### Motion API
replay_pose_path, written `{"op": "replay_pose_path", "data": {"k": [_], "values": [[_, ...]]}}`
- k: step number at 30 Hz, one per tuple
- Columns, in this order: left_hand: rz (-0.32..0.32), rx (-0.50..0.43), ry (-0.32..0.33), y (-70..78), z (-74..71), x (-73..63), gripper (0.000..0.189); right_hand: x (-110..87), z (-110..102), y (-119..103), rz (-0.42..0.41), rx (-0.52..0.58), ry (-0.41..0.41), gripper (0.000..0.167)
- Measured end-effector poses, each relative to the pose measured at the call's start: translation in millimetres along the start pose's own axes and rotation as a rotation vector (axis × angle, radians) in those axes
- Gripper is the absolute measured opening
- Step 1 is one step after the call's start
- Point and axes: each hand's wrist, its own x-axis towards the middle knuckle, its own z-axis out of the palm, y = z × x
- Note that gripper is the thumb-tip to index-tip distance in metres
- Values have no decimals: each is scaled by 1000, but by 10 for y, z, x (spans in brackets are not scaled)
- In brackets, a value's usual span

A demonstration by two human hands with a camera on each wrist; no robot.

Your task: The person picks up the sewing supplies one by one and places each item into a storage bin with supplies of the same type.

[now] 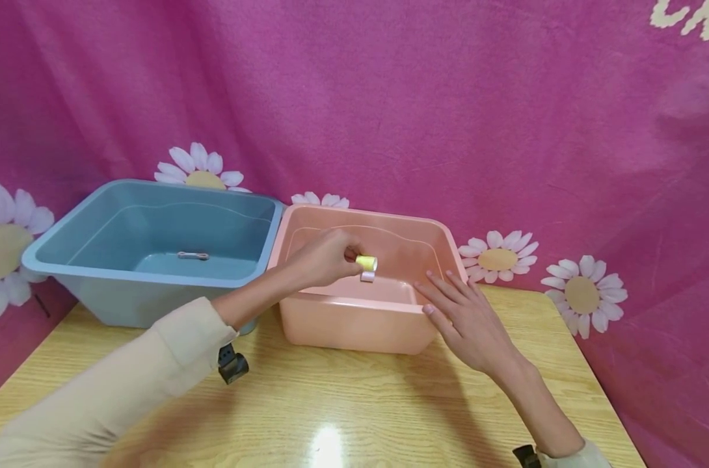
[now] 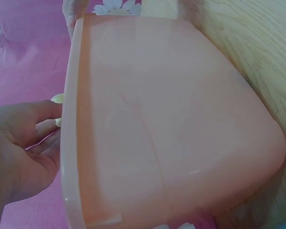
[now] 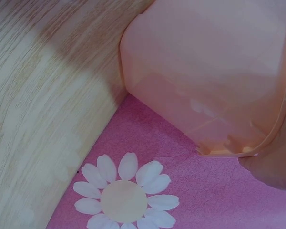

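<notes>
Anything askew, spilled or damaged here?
Nothing stands out. The blue bin and pink bin sit upright side by side; no visible spills or damage. The left hand pinches a yellow cylinder over the pink bin; the right hand touches that bin.

Spot: makeshift tabletop setup, can't tell home or studio tbh
Backdrop (image 1: 389, 130): pink daisy-print fabric
Table (image 1: 343, 383): wood-grain top, right by it

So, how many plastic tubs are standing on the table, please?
2. The blue plastic tub stands on the left, and the pink plastic tub beside it on the right, with the right hand at its rim. I see no sign of a hidden one.
</notes>
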Motion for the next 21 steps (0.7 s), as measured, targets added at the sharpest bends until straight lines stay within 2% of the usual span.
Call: {"op": "replay_pose_path", "data": {"k": [9,13,21], "values": [[-1,20,-52,-45,76,159,3,-6,-8,5,0,1,-5,44],[0,56,-73,-64,100,219,3,-3,-5,7,-8,-1,2,44],[33,100,-72,-151,155,318,3,1,-1,6,-11,-2,6,44]]}}
